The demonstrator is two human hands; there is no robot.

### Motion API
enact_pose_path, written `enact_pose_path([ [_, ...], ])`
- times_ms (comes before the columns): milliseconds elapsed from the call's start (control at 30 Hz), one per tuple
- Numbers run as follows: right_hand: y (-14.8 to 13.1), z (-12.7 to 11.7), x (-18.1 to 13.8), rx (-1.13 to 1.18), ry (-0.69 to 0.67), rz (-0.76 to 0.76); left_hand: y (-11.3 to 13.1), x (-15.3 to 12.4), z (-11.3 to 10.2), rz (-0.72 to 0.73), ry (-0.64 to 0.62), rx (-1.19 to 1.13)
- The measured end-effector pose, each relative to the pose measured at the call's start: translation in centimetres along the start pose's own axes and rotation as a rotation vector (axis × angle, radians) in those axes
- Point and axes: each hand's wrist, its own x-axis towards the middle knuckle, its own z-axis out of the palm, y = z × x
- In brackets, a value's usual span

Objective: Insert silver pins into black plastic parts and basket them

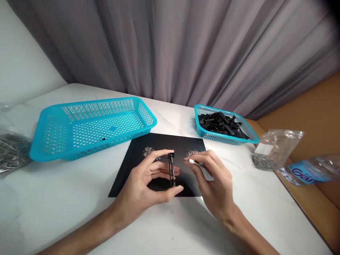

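My left hand (143, 182) holds a narrow black plastic part (171, 170) on end between thumb and forefinger, above the black mat (124, 177). To its right, my right hand (216, 180) is closed on a slim tool with a white tip (191, 161); its kind is not clear, and my fingers hide much of it. The two hands are apart. Behind my left fingers lies a small pile of tiny metal pieces (148, 151). A second pile of tiny metal pieces (192, 153) sits just beyond my right fingertips.
A large blue basket (111, 102) at left has a small black bit inside. A smaller blue basket (225, 139) at right holds many black parts (223, 124). Bags of metal pieces stand at far left (12, 148) and right (265, 161), beside a plastic bottle (308, 171).
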Motion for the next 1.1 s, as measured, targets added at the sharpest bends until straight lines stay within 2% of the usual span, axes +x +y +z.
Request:
enact_pose_path([
  [167,0.6,-0.1,0.5,-0.097,-0.004,-0.178,-0.3,-0.3,0.1,0.100,-0.061,0.104],
  [433,0.6,0.6,-0.1,-0.146,-0.018,-0.196,-0.4,-0.6,0.3,0.150,-0.031,0.187],
  [667,0.7,0.9,-0.8,-0.341,0.015,-0.333,-0.3,-0.7,0.4,0.185,-0.007,0.224],
  [767,0.7,1.0,-1.2,-0.353,0.049,-0.370,-0.5,-0.8,0.4,0.210,-0.014,0.216],
  [833,0.6,1.2,-1.3,-0.306,0.074,-0.344,-0.5,-0.9,0.4,0.211,-0.027,0.204],
  [1000,0.2,1.4,-1.1,-0.019,0.111,-0.160,-0.1,-1.1,0.5,0.202,-0.053,0.158],
  [1100,0.0,1.4,-0.8,0.022,0.133,-0.136,0.1,-1.1,0.6,0.204,-0.062,0.152],
])
